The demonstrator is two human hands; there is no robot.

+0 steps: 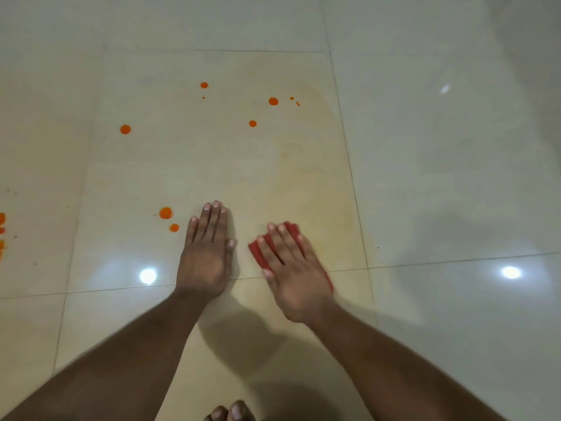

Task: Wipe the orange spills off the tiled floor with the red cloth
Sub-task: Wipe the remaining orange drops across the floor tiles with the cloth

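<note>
Wiping in progress: flat right hand (291, 268) presses folded red cloth (258, 250) (left hand (208, 253) flat, empty); next, sweep toward round orange spills (166, 213) at 10 o'clock.

No text, label, brand, number or sign can be read anywhere in the view.
</note>
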